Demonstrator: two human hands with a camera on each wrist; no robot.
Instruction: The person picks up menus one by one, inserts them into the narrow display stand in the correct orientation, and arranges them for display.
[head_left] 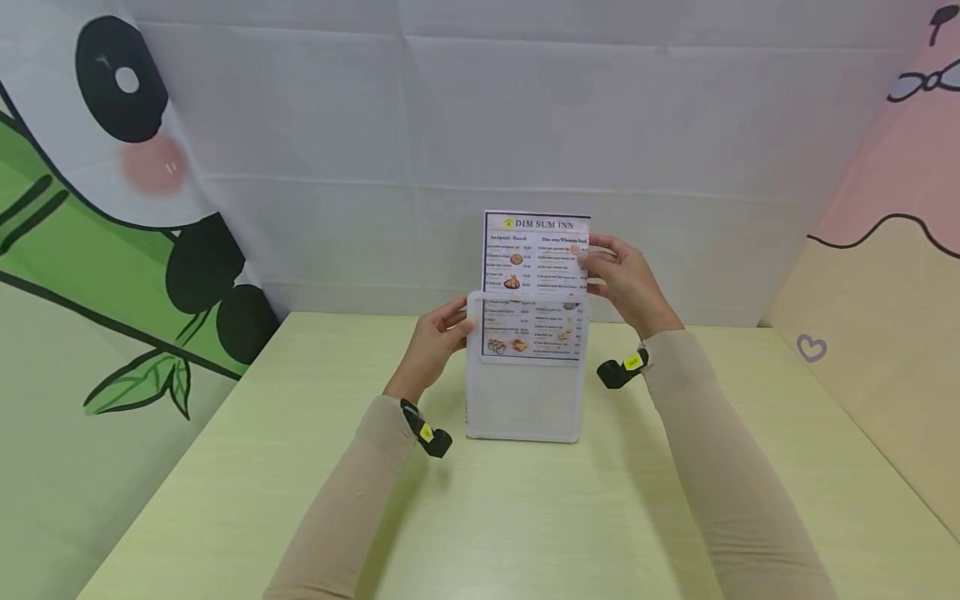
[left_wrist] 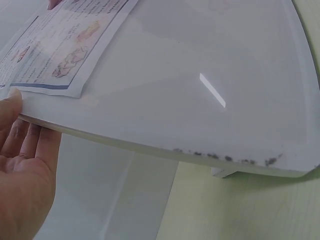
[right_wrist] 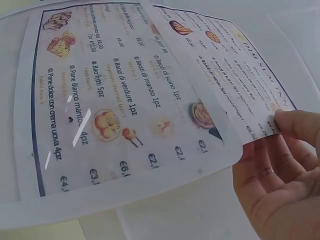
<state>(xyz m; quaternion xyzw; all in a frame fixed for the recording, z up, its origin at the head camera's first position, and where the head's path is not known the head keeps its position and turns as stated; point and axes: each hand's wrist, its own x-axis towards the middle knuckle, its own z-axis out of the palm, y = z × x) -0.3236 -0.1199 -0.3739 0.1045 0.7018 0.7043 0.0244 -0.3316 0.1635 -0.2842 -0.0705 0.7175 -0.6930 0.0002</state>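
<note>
A white-framed clear display holder (head_left: pixel 525 404) stands upright on the table. Its upper left edge is gripped by my left hand (head_left: pixel 435 342), thumb in front and fingers behind, as the left wrist view also shows. A printed menu sheet (head_left: pixel 536 250) headed "DIM SUM INN" sits partly inside the holder. Its lower half shows through the clear front, while its upper half sticks out above the top edge. My right hand (head_left: pixel 626 279) pinches the menu's right edge above the holder; in the right wrist view the thumb lies on the printed face and the fingers are behind.
The pale wood-look table (head_left: pixel 300 467) spreads under both arms. Behind it hangs a white cloth backdrop (head_left: pixel 337 167). Cartoon-printed panels flank the table, a panda panel (head_left: pixel 150 192) on the left and a pink and cream panel (head_left: pixel 877 275) on the right.
</note>
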